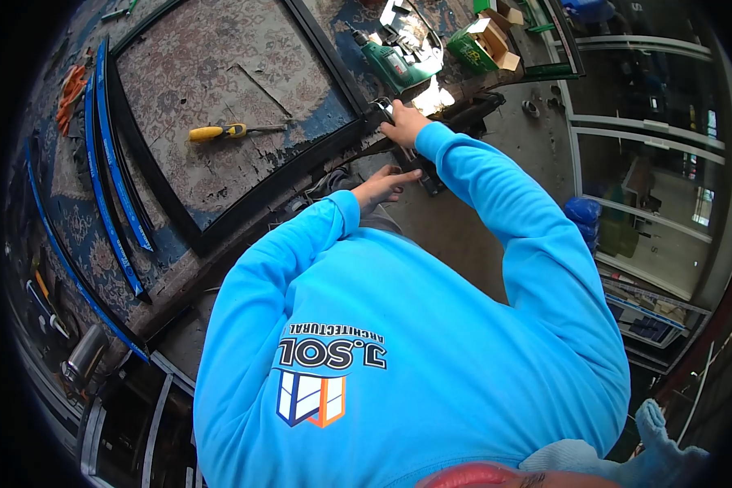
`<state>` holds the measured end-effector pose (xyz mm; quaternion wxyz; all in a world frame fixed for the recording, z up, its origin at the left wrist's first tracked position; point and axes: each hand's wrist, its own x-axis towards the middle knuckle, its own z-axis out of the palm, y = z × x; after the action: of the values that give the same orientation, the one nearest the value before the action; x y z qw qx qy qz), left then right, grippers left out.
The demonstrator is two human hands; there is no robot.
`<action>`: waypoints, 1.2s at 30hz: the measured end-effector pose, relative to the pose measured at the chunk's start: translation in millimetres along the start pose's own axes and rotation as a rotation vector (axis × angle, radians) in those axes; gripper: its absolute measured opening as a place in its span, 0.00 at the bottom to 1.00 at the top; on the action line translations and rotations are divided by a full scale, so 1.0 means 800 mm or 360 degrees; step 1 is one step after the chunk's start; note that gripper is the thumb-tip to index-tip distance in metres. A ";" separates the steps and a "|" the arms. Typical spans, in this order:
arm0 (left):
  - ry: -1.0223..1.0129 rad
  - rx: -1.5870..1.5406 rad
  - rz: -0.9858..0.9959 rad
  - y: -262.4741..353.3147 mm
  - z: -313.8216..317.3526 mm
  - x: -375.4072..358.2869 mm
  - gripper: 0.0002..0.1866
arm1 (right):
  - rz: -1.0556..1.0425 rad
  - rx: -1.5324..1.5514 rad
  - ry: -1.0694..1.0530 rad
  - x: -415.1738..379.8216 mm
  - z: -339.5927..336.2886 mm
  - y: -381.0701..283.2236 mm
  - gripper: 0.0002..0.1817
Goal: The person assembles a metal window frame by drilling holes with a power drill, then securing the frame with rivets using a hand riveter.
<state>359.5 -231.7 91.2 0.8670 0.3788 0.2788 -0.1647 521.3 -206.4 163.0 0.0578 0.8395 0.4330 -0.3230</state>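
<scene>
My right hand [404,126] is closed at the near right corner of a black rectangular frame [281,171], by a small shiny metal piece [385,107]. What its fingers grip is mostly hidden. Lower and to the left, my left hand [382,186] has its index finger stretched out to a dark bar-like piece [431,180], seemingly touching its side. Its other fingers are partly curled. Inside the frame lie a yellow-handled screwdriver [218,132] and a thin dark rod [262,91].
A green power drill [394,65] and a green open box [480,47] sit beyond my right hand. Blue-taped strips [106,163] and orange gloves [70,98] lie left on the patterned carpet [65,215]. Glazed white-framed panels [642,130] stand right. A metal cylinder [85,355] is lower left.
</scene>
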 end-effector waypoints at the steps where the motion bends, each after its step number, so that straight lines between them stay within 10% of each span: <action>1: -0.0057 0.0000 -0.0004 0.003 0.005 -0.001 0.52 | 0.0062 -0.0005 0.0062 0.005 0.020 0.000 0.29; 8: -0.0021 -0.0279 -0.0052 -0.007 0.030 -0.001 0.48 | 0.0463 0.0575 -0.0031 -0.005 0.019 -0.026 0.23; 11: 0.0137 -0.0198 -0.0190 -0.002 0.044 -0.002 0.39 | 0.0058 0.0100 0.0102 0.022 0.038 0.013 0.33; 16: 0.0065 -0.0366 0.0062 0.016 0.047 -0.021 0.29 | 0.0680 0.1429 -0.0428 -0.023 0.048 0.010 0.29; 22: 0.0096 -0.0418 -0.0059 -0.007 0.031 0.003 0.24 | 0.0634 0.1164 -0.0141 -0.004 0.078 0.015 0.20; 24: -0.0059 -0.0612 0.0086 -0.007 0.036 -0.006 0.27 | 0.0637 0.1134 -0.0211 0.002 0.073 0.021 0.22; 26: -0.0211 -0.0806 0.0235 -0.012 0.031 0.001 0.30 | 0.0339 0.0117 -0.0110 0.004 0.059 0.032 0.36; 28: -0.0436 -0.1159 0.0138 -0.036 0.022 0.021 0.41 | 0.0457 0.0545 -0.0782 -0.007 -0.006 0.022 0.49; 30: -0.0240 -0.0985 -0.0082 -0.028 0.014 0.006 0.46 | 0.0635 0.1322 -0.0649 -0.001 -0.038 0.038 0.49; 36: -0.0110 -0.0793 -0.0019 0.006 0.027 -0.012 0.48 | 0.0698 0.1603 -0.0842 -0.022 0.012 0.026 0.33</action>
<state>362.4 -243.8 111.7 0.9416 0.1459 0.2833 -0.1087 525.3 -235.0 161.9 -0.1756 0.7246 0.0150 -0.6662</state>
